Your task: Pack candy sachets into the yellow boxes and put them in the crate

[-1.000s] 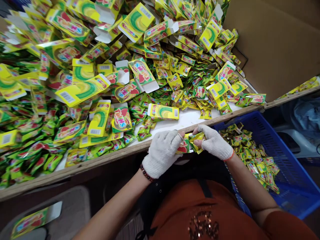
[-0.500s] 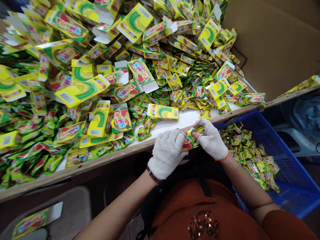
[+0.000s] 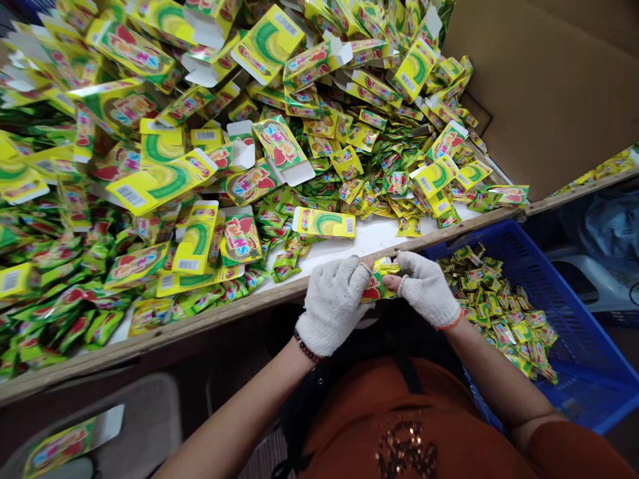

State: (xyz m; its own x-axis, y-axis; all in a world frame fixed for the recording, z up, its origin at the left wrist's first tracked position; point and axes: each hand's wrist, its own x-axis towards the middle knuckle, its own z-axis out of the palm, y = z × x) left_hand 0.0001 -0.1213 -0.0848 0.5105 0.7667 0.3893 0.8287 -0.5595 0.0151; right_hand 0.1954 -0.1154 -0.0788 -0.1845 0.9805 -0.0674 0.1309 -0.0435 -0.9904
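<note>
In the head view, the yellow packet (image 3: 387,267), which lay flatter beside the end of the printed box (image 3: 373,290) a second ago, is now bunched against it, so the two seem closer to fitting together; the fingers hide whether any of it is inside. The left hand (image 3: 333,303), gloved, curls closed around the box, and the right hand (image 3: 428,287) pinches the packet between thumb and fingers. Both work just off the near edge of the bench (image 3: 367,237), toward its right end. Loose boxes and packets heap across the bench to its left edge, while a blue crate (image 3: 582,362) below the near edge, beside the right forearm, holds more small packs.
</note>
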